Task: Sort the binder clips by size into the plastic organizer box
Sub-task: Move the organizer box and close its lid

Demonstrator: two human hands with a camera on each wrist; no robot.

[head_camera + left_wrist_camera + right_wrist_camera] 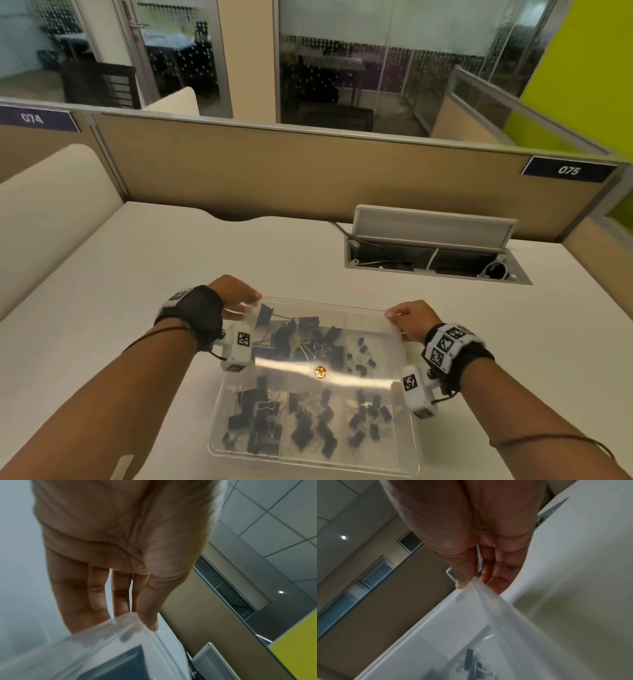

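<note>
While both forearms reach forward over a white desk (137, 274), a person holds the clear lid (325, 342) of a plastic organizer box (313, 455) by its two far corners. The left hand (233, 296) grips the lid's far left corner, thumb on top and fingers (101, 595) running beneath the plastic, as the left wrist view shows. The right hand (411, 320) pinches the far right corner, thumb above the edge and fingers (498, 577) under it. Both hands are clamped on the lid, set well apart at either end of its far edge, each wrist wrapped in a black strap carrying a white marked block.

Tilted, the lid stands over the far half of the box, its near edge catching a bright band of light across the middle. Black binder clips (301, 425) lie in the box's compartments: larger ones at the near left, mid-sized in the near middle, smaller ones at the near right, with more seen blurred through the lid. Beyond the box, an open cable hatch (431, 246) is set into the desk before a tan partition (308, 178) labelled 075.
</note>
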